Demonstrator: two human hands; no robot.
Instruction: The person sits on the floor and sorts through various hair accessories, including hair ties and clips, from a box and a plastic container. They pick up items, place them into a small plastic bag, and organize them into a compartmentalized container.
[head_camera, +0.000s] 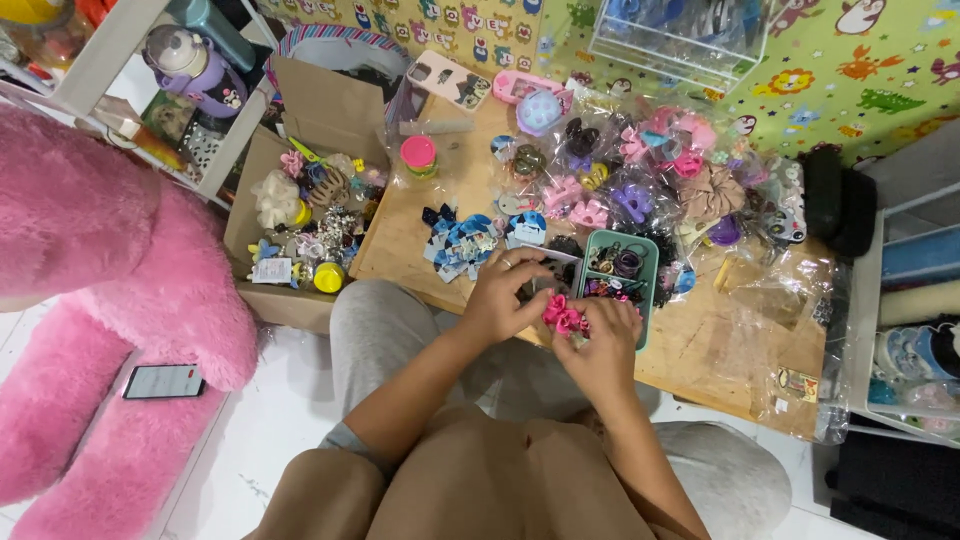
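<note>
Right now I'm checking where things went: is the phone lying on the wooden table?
No, the phone lies on the big pink plush toy at the left, well away from the wooden table.

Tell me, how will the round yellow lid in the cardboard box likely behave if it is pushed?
The yellow lid looks like small, smooth plastic, so it is probably light and would slide easily. Its round shape suggests it could roll if tipped on edge. Hair accessories crowd around it, likely stopping it soon.

Bare wood (700, 340) right of green tray (618, 262) is free; hair clips (640, 170) crowd rest.
</note>
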